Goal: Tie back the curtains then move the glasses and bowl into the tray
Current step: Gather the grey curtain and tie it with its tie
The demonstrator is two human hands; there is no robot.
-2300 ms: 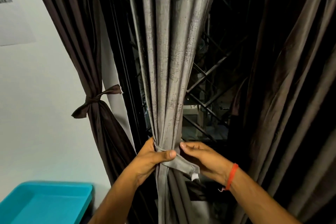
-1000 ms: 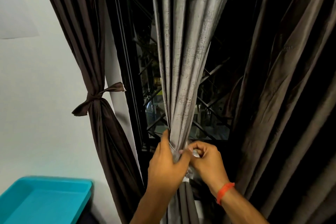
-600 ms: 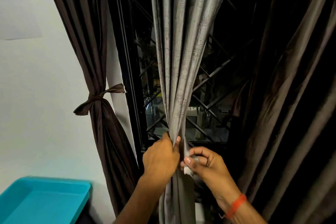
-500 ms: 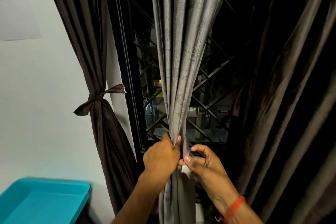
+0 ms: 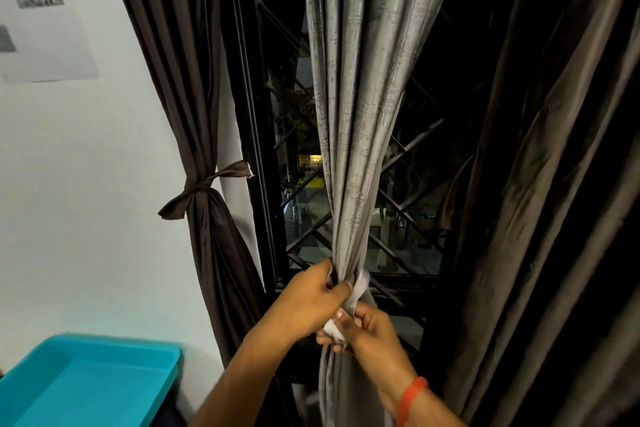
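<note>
A grey curtain hangs gathered in front of the dark window. My left hand grips the bunched curtain at its narrowest point. Just below and to the right, my right hand pinches the light grey tie strip that wraps round the bunch. A dark brown curtain on the left is bound by a knotted brown tie. A turquoise tray sits at the lower left. No glasses or bowl are in view.
Another dark brown curtain hangs loose on the right. Behind the grey curtain is a black window frame with a diagonal metal grille. A white wall with a paper sheet is at the left.
My right hand has dropped lower and pulled the tie strip down and toward me. My left hand has kept its grip on the curtain bunch. The view has shifted slightly.
</note>
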